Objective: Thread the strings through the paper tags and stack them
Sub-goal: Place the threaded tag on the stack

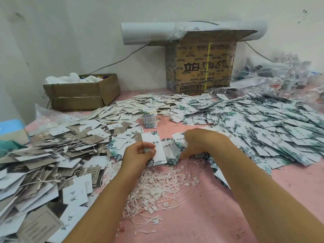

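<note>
Paper tag point(152, 140), white with leaf print at both ends, is held just left of centre, above the near edge of the loose tags. Long axis runs away from the person, far end tipped slightly to the left. Punched hole not discernible at this resolution.

Left hand point(138, 154): thumb and curled fingers pinch the tag around mid-length on its left edge. Grip looks firm.

Right hand point(198, 142): palm down, just to the right of the held tag, fingers bent down into the overlapping tags where they meet the strings. Fingertips hidden; cannot tell whether a string is pinched.

Strings point(161, 186): tangled white pile with small plastic clasps, on the pink tabletop point(289, 181) directly nearer the person than both hands, between the forearms. The right hand is the closer one to the pile's upper edge.

Judgement: the step in hand is pairing a string with the held tag. The string must travel up and left from the pile to one end of the tag, so the right hand feeds while the left steadies. Tangling is the likely snag.

Stacking reference: a banded stack point(149, 118) stands beyond the hands, near centre. A heap of leaf-print tags point(263, 123) lies to the right, and grey and white tags point(43, 163) to the left.
</note>
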